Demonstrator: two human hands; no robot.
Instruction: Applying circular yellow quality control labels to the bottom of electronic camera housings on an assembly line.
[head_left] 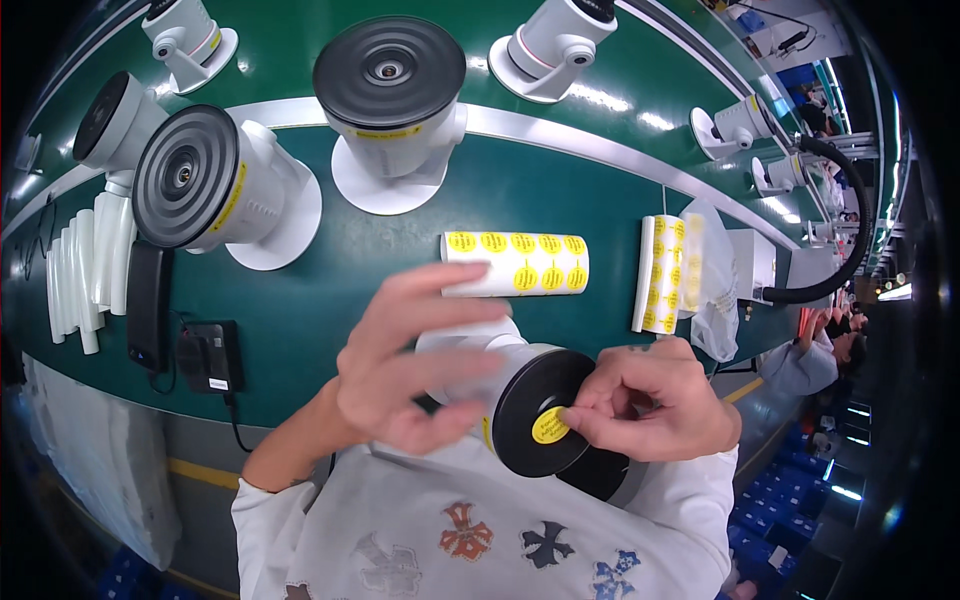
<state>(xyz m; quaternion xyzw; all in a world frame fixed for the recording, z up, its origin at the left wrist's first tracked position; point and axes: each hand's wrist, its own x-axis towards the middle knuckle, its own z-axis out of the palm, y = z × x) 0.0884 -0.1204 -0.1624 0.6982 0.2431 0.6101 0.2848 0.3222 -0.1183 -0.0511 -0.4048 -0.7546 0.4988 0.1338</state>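
Note:
Close in front of me stands a white camera-like device with a black disc-shaped front [519, 436], tilted toward my right. A round yellow sticker [549, 425] lies over the middle of that disc. Thumb and forefinger of my right hand [655, 400] pinch the sticker's right edge. My left hand [415, 360] is raised above the device's white body, fingers spread and smeared by motion, with nothing visible in it. Just beyond, a white sheet of round yellow stickers [515, 264] lies on the green table; several spots at its lower left are bare.
Similar white devices stand left [187, 177] and ahead [390, 70], with others on the far green surface. At left are white tubes [85, 270], a black box [150, 305] and a cabled adapter [208, 357]. Another sticker sheet [660, 275] and plastic bag [712, 300] lie right.

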